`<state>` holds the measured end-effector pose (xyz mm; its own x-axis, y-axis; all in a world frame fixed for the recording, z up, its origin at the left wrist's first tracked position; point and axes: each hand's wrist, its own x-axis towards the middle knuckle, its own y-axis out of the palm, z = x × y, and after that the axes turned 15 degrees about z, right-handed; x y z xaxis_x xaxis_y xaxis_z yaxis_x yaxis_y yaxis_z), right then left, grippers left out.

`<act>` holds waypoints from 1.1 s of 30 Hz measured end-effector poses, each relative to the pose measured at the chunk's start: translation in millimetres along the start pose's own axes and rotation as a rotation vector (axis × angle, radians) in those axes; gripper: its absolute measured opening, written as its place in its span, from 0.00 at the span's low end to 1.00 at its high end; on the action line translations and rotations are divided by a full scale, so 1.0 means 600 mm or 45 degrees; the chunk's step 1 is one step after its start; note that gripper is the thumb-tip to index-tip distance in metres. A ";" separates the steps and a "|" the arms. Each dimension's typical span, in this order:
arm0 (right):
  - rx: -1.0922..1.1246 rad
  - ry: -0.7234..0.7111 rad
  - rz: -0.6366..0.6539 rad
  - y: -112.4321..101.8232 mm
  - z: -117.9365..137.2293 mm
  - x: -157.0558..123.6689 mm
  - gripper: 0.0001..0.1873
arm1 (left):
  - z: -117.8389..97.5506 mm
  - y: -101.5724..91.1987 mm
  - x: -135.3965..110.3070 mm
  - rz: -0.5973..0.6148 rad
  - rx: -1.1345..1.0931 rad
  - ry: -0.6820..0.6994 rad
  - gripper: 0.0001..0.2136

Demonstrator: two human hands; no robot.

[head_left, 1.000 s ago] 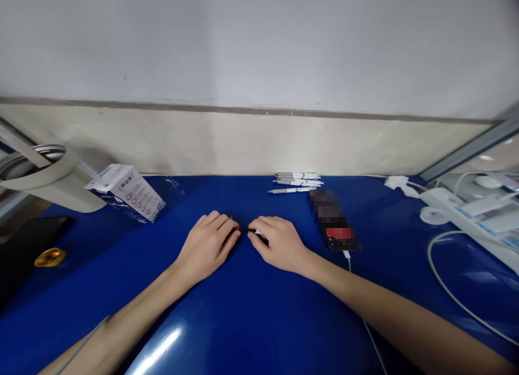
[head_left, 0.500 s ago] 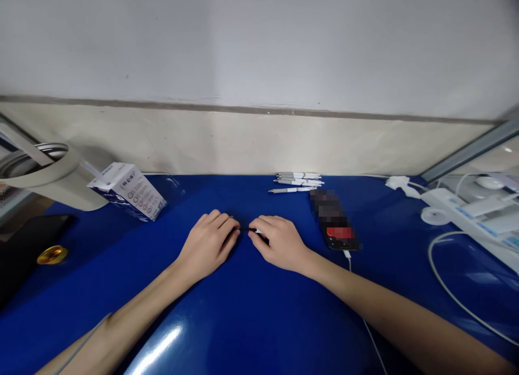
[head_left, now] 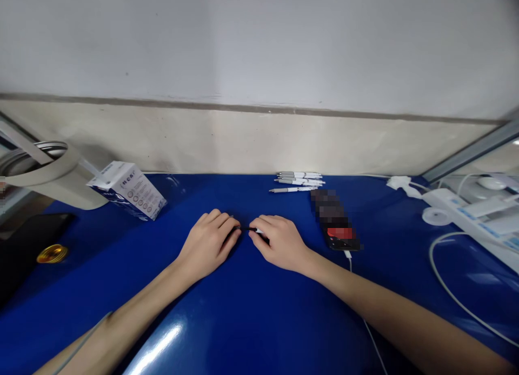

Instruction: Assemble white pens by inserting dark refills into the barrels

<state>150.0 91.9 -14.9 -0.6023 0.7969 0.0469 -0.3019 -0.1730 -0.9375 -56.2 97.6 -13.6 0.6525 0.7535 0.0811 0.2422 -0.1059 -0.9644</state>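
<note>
Low over the blue table [head_left: 251,321], my left hand [head_left: 210,242] and my right hand [head_left: 279,242] face each other with a small gap between them. A thin pen [head_left: 248,229] spans that gap; its dark middle shows, with a bit of white at my right fingers. Both hands are closed, each around one end of it, and most of the pen is hidden by the fingers. Beyond my right hand several white pens [head_left: 299,179] lie side by side near the wall. A phone [head_left: 340,234] on a white cable lies to the right of that hand.
At the left stand a beige bin [head_left: 77,186] and a tilted white-and-blue box [head_left: 140,194]. A black flat object [head_left: 28,245] and a gold ring-shaped item [head_left: 52,253] lie in front of them. A white power strip [head_left: 470,218] with looping cables fills the right side.
</note>
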 end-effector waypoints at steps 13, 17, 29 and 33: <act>-0.020 -0.003 -0.011 0.004 -0.003 0.000 0.08 | 0.000 0.000 0.000 -0.005 -0.011 0.007 0.10; -0.015 -0.001 -0.007 0.004 -0.002 0.000 0.08 | 0.000 -0.001 -0.001 -0.017 -0.006 0.012 0.11; 0.002 -0.037 -0.028 0.005 -0.004 0.002 0.08 | -0.001 -0.004 -0.001 -0.031 0.021 0.013 0.12; 0.000 -0.033 -0.020 0.005 -0.005 0.002 0.08 | -0.001 -0.005 -0.001 -0.015 0.022 0.015 0.11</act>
<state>150.7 93.7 -18.5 -0.6164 0.7842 0.0705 -0.3113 -0.1605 -0.9367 -56.8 97.1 -10.6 0.6580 0.7470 0.0950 0.2372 -0.0859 -0.9677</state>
